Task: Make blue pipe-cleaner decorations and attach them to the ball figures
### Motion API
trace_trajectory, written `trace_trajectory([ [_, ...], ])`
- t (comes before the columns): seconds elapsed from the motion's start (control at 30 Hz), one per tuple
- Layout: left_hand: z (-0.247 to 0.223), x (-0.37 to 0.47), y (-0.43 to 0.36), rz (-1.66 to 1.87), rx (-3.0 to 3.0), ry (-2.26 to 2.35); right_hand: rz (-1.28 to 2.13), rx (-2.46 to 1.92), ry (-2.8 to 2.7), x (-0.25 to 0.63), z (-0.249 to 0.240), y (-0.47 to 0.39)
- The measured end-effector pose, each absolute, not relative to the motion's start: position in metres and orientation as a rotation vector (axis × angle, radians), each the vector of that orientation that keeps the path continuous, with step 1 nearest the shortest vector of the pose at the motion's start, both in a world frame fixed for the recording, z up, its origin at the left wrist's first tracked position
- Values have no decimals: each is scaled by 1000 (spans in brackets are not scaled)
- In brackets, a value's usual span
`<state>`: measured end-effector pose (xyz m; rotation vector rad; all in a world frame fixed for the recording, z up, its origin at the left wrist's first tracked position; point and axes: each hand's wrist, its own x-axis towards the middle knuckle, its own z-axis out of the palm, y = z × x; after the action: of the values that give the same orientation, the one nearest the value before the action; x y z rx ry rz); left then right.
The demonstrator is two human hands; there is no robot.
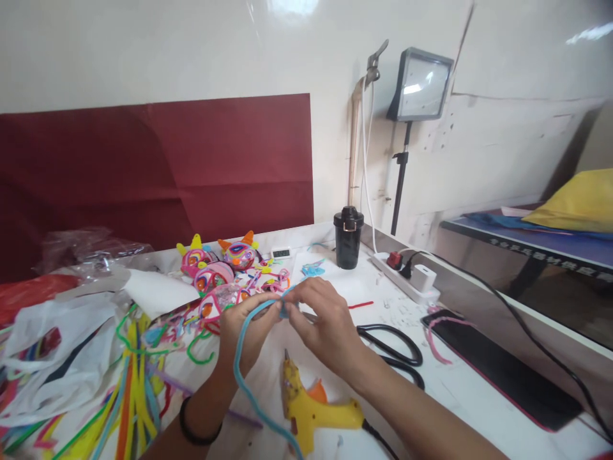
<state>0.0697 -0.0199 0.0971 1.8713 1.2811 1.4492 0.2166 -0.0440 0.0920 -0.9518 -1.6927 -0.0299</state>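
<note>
Between my two hands I hold a light blue pipe cleaner (pixel 240 358), pinched near one end. Its long tail loops over my left wrist side and hangs toward the front edge. My left hand (pixel 251 329) has thumb and fingers closed on it. The fingertips of my right hand (pixel 325 319) press on the same blue piece, whose worked end is partly hidden by them. A yellow glue gun (pixel 316 409) lies below my hands, nozzle pointing away. Black-handled scissors (pixel 395 348) rest beside my right hand, partly covered by it.
Colourful craft figures (pixel 213 275) and loose pipe cleaners (pixel 131 383) crowd the left side. A black cup (pixel 348 239), a power strip (pixel 407 281) and a dark phone (pixel 502 367) stand or lie to the right. A small digital display (pixel 281 253) sits at the back.
</note>
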Motion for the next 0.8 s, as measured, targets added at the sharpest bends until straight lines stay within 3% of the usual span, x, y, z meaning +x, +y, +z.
trace_trajectory([
  [0.13, 98, 71, -22, 1393, 1716, 1268, 34, -1004, -1653, 220, 99, -41],
  [0.43, 104, 76, -27, 1318, 1586, 1166, 1002, -934, -1357, 224, 81, -26],
  [0.8, 95, 73, -24, 1224, 1670, 1142, 981, -950, -1355, 226, 72, -24],
])
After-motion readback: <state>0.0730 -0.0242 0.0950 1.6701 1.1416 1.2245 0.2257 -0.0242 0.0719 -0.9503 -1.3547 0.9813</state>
